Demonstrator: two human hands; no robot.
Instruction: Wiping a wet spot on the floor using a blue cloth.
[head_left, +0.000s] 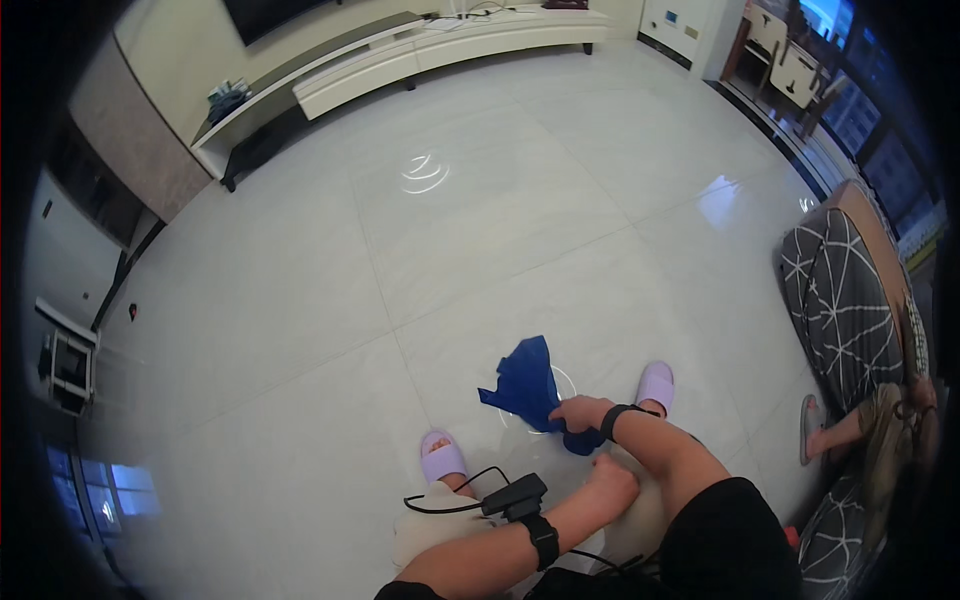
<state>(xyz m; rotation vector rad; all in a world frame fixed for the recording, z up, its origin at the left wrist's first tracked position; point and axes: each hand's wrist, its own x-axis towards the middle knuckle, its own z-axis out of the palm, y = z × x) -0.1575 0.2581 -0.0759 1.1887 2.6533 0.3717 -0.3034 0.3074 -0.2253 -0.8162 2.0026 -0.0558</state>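
Note:
A dark blue cloth (526, 379) hangs over the glossy floor in front of me, bunched in the middle and spread out at its far end. My right hand (583, 414) is shut on its gathered middle, and a smaller fold shows just below the fingers. Closer to my body, my left hand (616, 486) is curled into a fist beside that lower fold. Its fingertips are turned away, so I cannot tell whether it grips anything. A black strapped device (517, 495) with a cable sits on my left wrist, and a black band (616, 421) circles the right one.
My feet in lilac slippers (444, 459) stand apart on the pale tiles (480, 225). At right is a sofa with a grey patterned cover (840, 307), where another person's leg (840, 435) shows. A long TV cabinet (465, 56) runs along the far wall.

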